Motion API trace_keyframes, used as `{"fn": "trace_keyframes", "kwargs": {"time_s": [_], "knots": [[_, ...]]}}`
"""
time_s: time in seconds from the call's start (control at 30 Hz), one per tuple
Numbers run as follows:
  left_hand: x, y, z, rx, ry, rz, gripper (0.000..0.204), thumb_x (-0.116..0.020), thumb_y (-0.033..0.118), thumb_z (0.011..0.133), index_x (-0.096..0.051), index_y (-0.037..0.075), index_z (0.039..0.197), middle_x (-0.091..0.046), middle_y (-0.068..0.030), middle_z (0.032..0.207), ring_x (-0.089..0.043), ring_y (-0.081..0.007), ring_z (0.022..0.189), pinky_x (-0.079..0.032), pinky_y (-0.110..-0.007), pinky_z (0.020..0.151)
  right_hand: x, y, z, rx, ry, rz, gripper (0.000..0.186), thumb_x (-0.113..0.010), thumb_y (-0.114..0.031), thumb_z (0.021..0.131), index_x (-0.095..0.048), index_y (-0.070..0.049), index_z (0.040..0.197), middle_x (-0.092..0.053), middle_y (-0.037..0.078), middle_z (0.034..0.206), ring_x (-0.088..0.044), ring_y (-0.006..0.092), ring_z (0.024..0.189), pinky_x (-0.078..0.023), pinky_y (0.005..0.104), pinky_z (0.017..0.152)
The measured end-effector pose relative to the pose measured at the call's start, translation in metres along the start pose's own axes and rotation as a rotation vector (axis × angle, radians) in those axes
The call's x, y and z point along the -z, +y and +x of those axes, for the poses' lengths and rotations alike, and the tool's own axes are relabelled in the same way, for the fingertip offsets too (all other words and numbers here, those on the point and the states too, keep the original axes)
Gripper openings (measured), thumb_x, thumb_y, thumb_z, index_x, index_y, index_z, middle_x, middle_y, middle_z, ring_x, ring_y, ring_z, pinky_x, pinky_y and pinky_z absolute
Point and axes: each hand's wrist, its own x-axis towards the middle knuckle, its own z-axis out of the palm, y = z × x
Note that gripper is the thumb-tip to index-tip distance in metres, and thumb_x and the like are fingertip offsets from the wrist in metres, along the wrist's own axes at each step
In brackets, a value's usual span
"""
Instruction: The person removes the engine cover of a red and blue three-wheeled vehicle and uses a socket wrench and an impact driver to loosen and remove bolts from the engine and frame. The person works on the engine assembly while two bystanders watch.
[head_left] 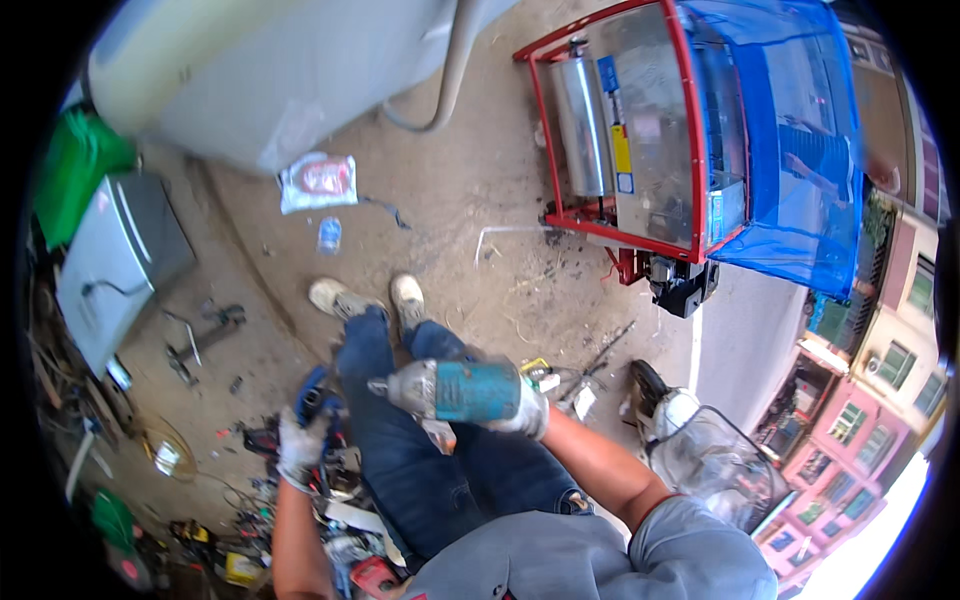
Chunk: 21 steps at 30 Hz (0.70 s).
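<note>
In my right hand (528, 408), which wears a whitish work glove, is a teal and grey impact wrench (470, 390). The wrench lies level across my thighs, its bare square drive pointing left. My left hand (300, 447), gloved too, is low beside my left leg, above a heap of tools and parts. Its fingers look curled, though small and partly hidden. Right at the fingertips is a blue and black object (312, 394), whose kind I cannot make out.
Ahead lie a white plastic packet (319, 183) and a crushed blue wrapper (329, 235). A grey metal box (122, 262) stands at left, with a metal tool (205, 340) near it. A red-framed cart (690, 130) is at right, a scooter (680, 420) nearer. Tools and scrap (350, 550) crowd my left side.
</note>
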Motion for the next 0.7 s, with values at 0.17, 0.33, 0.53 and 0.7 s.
{"fn": "trace_keyframes", "kwargs": {"time_s": [0.17,0.33,0.53,0.7], "knots": [[-0.095,0.095,-0.038,-0.137,-0.346,-0.011,0.037,-0.059,-0.006,0.080,-0.062,-0.001,0.117,-0.068,-0.0066,0.102,-0.062,-0.0122,0.092,-0.049,-0.027,0.084,0.021,-0.073,-0.111,0.253,0.201,-0.435,0.045,-0.070,-0.013,0.075,-0.061,-0.008,0.119,-0.065,0.012,0.111,-0.063,0.0262,0.100,-0.048,0.0369,0.089],[-0.168,0.191,-0.055,-0.257,-0.686,0.387,0.026,-0.060,-0.002,0.083,-0.065,0.000,0.109,-0.066,-0.0020,0.094,-0.057,-0.0074,0.083,-0.048,-0.025,0.075,0.023,-0.139,-0.187,0.263,0.447,-0.478,0.049,-0.073,-0.020,0.075,-0.062,-0.012,0.121,-0.063,0.009,0.120,-0.060,0.0240,0.109,-0.044,0.0348,0.097],[-0.235,0.267,-0.087,-0.427,-0.963,0.923,0.041,-0.078,0.019,0.073,-0.062,0.003,0.108,-0.067,-0.0099,0.097,-0.063,-0.0165,0.088,-0.050,-0.032,0.082,-0.012,-0.200,-0.243,0.296,0.685,-0.499,0.053,-0.075,-0.023,0.072,-0.061,-0.016,0.123,-0.063,0.006,0.123,-0.059,0.0219,0.113,-0.044,0.0340,0.098],[-0.273,0.294,-0.112,-0.648,-1.087,1.151,0.045,-0.079,0.030,0.072,-0.064,0.004,0.105,-0.067,-0.0136,0.096,-0.064,-0.0244,0.089,-0.049,-0.036,0.081,-0.025,-0.188,-0.250,0.321,0.864,-0.320,0.046,-0.078,-0.020,0.068,-0.067,-0.014,0.112,-0.067,0.007,0.112,-0.064,0.0251,0.103,-0.048,0.0347,0.093]]}}
